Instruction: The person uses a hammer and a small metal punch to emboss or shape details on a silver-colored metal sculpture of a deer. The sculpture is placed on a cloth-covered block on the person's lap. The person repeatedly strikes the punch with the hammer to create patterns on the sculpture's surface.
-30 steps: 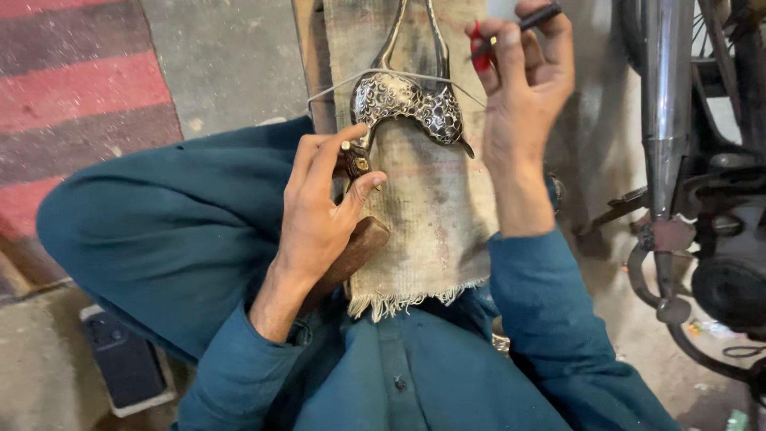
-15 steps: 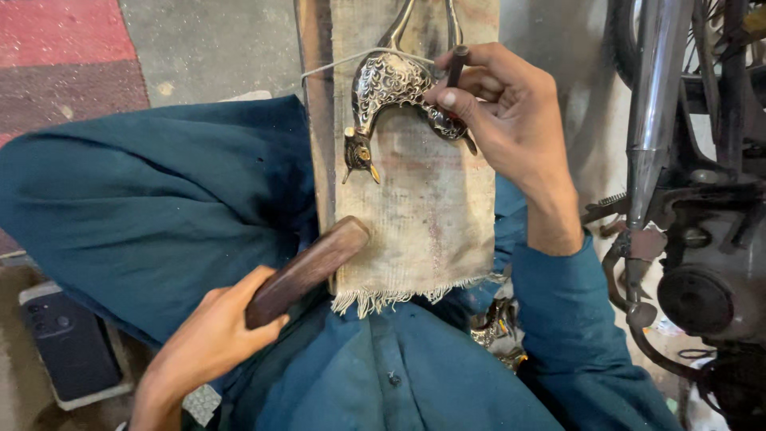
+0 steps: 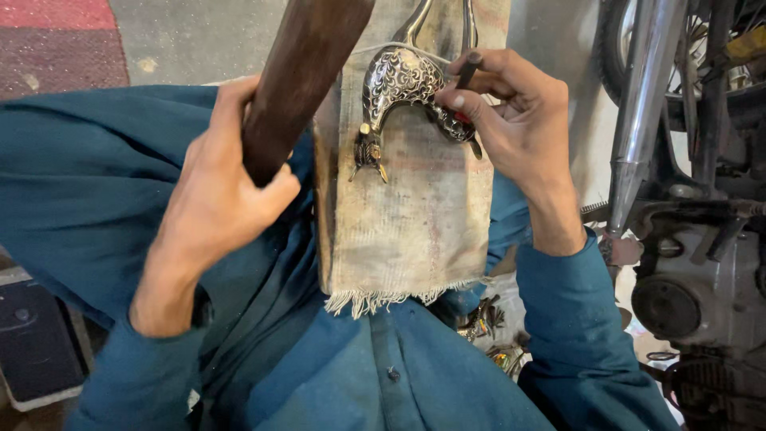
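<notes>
A bare concrete floor (image 3: 183, 40) is seen at the top, with a red striped mat (image 3: 56, 40) at the upper left and a motorcycle (image 3: 702, 239) with a chrome exhaust pipe (image 3: 642, 120) along the right edge. A cloth-covered wooden board (image 3: 407, 231) is propped along the lap of a person in teal clothing, its frayed hem lying toward the chest.

An engraved metal piece (image 3: 399, 84), curved, silver and black with a small brass end, is tied against the top of the board with a thin cord. The right hand (image 3: 519, 120) is set beside it, its fingers closed around a slim dark punch (image 3: 467, 72) whose tip is held at the right part of the engraving. The left hand (image 3: 223, 199) is clamped around a thick brown wooden mallet (image 3: 299, 80), which is raised over the board's left edge.

For a clean mark, the punch would best be kept steady and firmly seated on the metal, and the blow delivered squarely on its head, light enough that the tied piece is not shifted.

No container is clearly shown; only some small metal parts (image 3: 483, 319), too indistinct to identify, are glimpsed loose under the board, and a dark flat object (image 3: 36, 335) lies at the lower left.
</notes>
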